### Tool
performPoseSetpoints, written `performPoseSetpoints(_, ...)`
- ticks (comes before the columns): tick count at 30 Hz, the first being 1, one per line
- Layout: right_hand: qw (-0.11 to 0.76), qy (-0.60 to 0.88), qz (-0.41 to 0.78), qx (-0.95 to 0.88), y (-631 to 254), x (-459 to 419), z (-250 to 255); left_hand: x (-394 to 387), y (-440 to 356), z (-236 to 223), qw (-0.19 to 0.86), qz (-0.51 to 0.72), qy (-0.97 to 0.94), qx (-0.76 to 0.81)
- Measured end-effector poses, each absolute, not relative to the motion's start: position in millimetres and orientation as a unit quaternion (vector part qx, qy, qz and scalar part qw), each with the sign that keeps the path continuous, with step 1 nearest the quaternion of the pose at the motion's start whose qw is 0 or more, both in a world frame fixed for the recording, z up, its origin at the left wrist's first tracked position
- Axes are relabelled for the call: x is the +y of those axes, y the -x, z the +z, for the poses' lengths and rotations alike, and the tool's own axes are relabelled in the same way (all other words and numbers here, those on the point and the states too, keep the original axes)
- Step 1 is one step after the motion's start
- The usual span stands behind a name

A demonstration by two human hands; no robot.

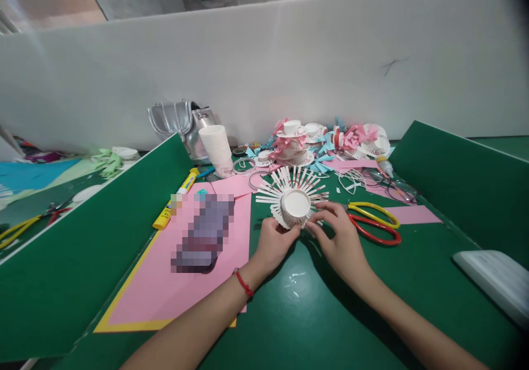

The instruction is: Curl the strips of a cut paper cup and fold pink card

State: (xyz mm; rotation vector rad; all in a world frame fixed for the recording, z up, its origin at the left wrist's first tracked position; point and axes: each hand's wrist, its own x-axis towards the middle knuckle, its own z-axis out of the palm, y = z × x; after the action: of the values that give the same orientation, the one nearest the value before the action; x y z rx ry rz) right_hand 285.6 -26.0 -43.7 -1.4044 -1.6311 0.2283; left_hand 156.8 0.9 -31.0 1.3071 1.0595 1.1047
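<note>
A white paper cup, its side cut into thin strips that fan out around the round base, is between my hands above the green table. At its lower left edge my left hand grips it, the thumb stretched toward the near side. My right hand pinches the near right edge with thumb and fingertips bent in. Some near-side strips look rounded and folded; the exact fold is hidden by my fingers. Just beyond my right hand lie scissors with one yellow and one red handle.
Left are pink paper sheets, a blurred-out phone and a yellow glue stick. Behind stand stacked paper cups, a silver bag and a heap of cup flowers. Green dividers flank the table; a whitish object lies right.
</note>
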Motion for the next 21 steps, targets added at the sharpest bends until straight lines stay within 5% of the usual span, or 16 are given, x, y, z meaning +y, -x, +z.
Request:
performPoseSetpoints(11,0.526,0.533,0.445,-0.492,-291,-18,-39,3,-153,-34,0.576,0.448,-0.546,0.412)
performPoseSetpoints(21,0.619,0.559,0.424,-0.353,-279,-26,-39,1,-153,-34,0.608,0.444,-0.517,0.408)
